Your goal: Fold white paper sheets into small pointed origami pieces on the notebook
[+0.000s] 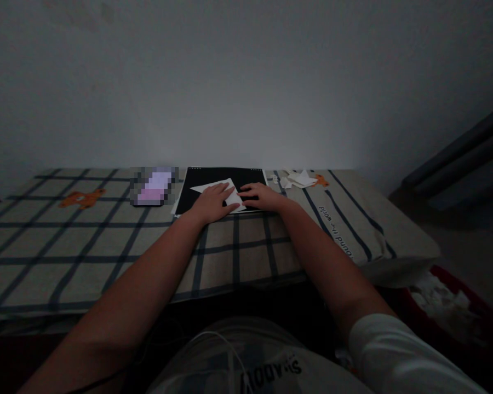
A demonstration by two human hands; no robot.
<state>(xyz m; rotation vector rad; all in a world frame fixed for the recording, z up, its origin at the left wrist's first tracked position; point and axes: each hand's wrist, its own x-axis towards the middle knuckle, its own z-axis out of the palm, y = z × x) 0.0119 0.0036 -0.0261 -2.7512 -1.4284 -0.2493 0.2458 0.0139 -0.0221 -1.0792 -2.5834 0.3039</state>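
A folded sheet of white paper [233,198] with pointed corners lies on a black pad [246,176] near the far side of the table. My left hand [216,202] rests flat over the middle of the paper, fingers stretched to the right and covering part of it. At the paper's right edge, my right hand [259,196] has its fingers spread, the tips touching or nearly touching the paper. Its palm sits over the right part of the black pad.
A lit phone [155,186], its screen blurred, lies left of the pad. Several white paper pieces [299,179] lie to the right. A checked cloth [230,254] covers the table, a wall [238,82] stands behind, and a red bin [443,306] holds crumpled paper at the lower right.
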